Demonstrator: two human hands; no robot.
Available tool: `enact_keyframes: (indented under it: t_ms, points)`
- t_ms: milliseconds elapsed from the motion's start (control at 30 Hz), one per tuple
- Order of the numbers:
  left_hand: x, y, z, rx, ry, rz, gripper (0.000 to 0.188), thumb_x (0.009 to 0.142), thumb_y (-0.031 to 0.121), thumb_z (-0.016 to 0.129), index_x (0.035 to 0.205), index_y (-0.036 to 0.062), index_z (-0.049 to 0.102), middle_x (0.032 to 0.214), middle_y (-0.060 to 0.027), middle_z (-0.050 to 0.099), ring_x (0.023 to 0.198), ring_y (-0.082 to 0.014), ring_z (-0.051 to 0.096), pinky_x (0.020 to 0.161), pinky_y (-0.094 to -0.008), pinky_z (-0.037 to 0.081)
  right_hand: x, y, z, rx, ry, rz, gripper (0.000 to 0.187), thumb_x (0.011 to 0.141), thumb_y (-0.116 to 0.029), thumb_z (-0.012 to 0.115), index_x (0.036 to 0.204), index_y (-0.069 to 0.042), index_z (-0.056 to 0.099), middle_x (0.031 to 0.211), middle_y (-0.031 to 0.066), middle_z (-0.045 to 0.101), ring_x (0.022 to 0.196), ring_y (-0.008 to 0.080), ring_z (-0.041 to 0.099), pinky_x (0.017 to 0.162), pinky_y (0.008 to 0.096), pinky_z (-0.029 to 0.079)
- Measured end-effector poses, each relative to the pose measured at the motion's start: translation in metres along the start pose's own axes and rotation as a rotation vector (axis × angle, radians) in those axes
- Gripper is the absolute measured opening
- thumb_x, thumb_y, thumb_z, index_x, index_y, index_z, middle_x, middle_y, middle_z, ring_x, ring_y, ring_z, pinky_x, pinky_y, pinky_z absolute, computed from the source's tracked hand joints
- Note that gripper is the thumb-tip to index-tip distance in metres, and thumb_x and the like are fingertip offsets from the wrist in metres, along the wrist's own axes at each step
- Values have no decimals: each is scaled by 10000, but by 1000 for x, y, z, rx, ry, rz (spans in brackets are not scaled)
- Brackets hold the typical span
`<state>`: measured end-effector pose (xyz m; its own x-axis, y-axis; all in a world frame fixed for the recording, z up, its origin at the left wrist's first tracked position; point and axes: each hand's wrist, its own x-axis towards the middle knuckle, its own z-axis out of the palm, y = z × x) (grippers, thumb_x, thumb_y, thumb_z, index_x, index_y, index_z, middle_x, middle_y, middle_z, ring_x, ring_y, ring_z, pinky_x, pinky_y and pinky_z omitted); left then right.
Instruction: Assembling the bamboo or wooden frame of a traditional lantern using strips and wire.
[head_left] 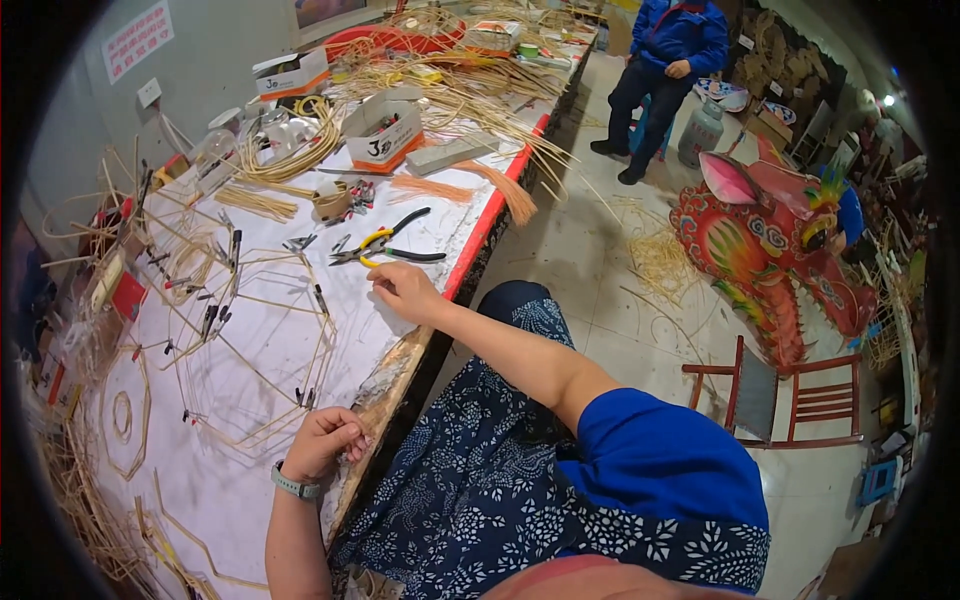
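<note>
Pliers lie on tbl nr R hand fingertips.

Right hand (farther forward) and left hand, fingers bent.

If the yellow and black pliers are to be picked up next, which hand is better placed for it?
Right, most likely. The right hand is close beside the pliers, while the left hand is loosely curled near the table's edge, clearly farther from them.
</note>
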<state>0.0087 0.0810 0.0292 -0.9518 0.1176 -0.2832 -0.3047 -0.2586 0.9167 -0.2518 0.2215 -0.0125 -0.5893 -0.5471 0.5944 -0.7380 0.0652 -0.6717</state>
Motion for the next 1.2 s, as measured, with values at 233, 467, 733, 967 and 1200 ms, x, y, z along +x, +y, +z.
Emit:
enact_keyframes:
  t_ms: [233, 467, 733, 967, 1200]
  points:
    - [2, 0, -4, -17, -33, 14, 135, 849, 107, 607, 856, -27, 597, 756, -108, 645, 560, -110, 585, 535, -224, 489, 1, 2, 0, 54, 22, 62, 175, 780, -64, 585, 935, 13, 612, 804, 132, 637, 726, 228, 619, 664, 320, 487]
    - [-2, 2, -1, -56, -52, 9, 128, 876, 66, 545, 935, -36, 595, 794, -101, 648, 612, -108, 603, 562, -213, 493, 1, -3, -2, 98, -4, 128, 177, 813, -60, 591, 968, 23, 612, 846, 125, 647, 730, 142, 622, 661, 266, 493]
    - [-4, -3, -8, -87, -28, 28, 134, 839, -11, 493, 915, -50, 596, 840, -138, 646, 679, -174, 629, 624, -290, 525, 3, 3, 11, 101, -10, 160, 151, 822, -80, 587, 944, 2, 622, 789, 82, 641, 691, 113, 569, 644, 256, 462]
    - [11, 1, -13, -75, -173, 57, 423, 674, -139, 361, 1015, -45, 594, 963, -129, 638, 895, -182, 621, 820, -308, 514, 6, 20, -8, 150, -29, 222, 193, 842, -125, 582, 983, -2, 629, 835, 49, 658, 740, 101, 587, 676, 237, 460]
    - [4, -9, -22, -196, -215, 101, 411, 673, -128, 380, 1017, -59, 593, 978, -152, 638, 924, -197, 626, 853, -299, 509, 6, 14, 1, 346, -90, 317, 175, 886, -68, 531, 1019, 22, 600, 898, 64, 638, 825, 103, 581, 754, 215, 441]
